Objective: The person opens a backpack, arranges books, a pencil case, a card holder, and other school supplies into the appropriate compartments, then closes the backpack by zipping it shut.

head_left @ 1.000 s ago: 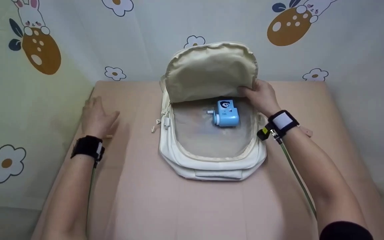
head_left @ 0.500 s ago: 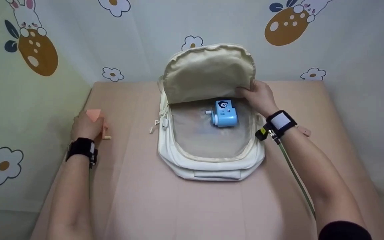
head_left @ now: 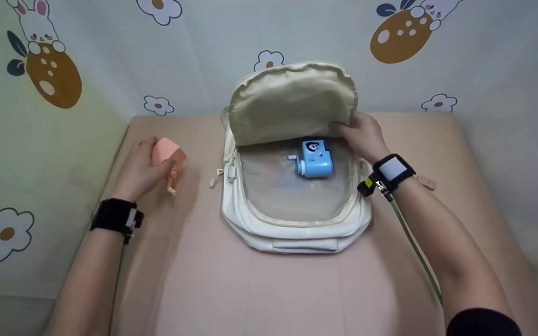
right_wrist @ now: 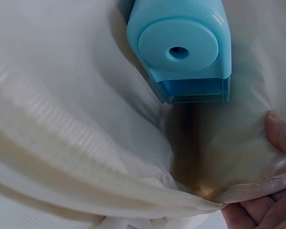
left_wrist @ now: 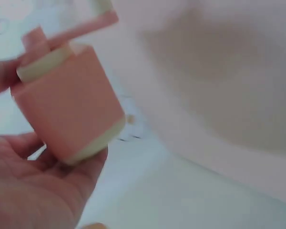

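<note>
My left hand grips a pink crank pencil sharpener over the left part of the table. In the left wrist view the thumb and fingers hold the sharpener from opposite sides, its crank arm sticking out. A cream backpack lies unzipped, front flap folded up. Pinched between my right hand's thumb and fingers is the flap's right edge. A blue crank pencil sharpener lies inside the backpack; the right wrist view shows its pencil hole and clear drawer.
A small pink piece lies on the table right of the backpack, partly behind my right forearm. Zipper pulls hang at the backpack's left side. A patterned curtain closes off the back and sides.
My left hand reached down at the left edge, took hold of the pink pencil sharpener, and has brought it up and rightward. My right hand keeps holding the flap.
</note>
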Action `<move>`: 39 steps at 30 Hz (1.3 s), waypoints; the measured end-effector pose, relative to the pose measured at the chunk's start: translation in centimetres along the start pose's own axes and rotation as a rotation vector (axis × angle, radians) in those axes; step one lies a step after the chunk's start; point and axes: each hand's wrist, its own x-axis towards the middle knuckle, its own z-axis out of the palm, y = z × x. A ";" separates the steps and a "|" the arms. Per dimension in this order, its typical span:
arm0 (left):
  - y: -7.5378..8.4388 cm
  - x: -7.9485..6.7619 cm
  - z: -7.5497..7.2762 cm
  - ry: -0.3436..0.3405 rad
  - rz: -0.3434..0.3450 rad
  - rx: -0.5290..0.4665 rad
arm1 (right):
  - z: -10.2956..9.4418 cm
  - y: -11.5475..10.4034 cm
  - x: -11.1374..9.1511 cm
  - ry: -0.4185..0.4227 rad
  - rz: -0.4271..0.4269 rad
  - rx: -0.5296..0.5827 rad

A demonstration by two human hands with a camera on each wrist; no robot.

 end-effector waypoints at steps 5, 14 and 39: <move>5.9 -2.0 1.5 -0.118 0.283 -0.008 | 0.0 0.0 0.0 -0.016 -0.005 0.021; 14.3 -1.6 8.2 -0.212 0.707 0.262 | -0.1 0.2 0.1 -0.002 0.000 0.015; 16.6 1.3 14.8 -0.083 0.721 0.486 | 0.2 0.2 0.1 0.021 -0.004 -0.006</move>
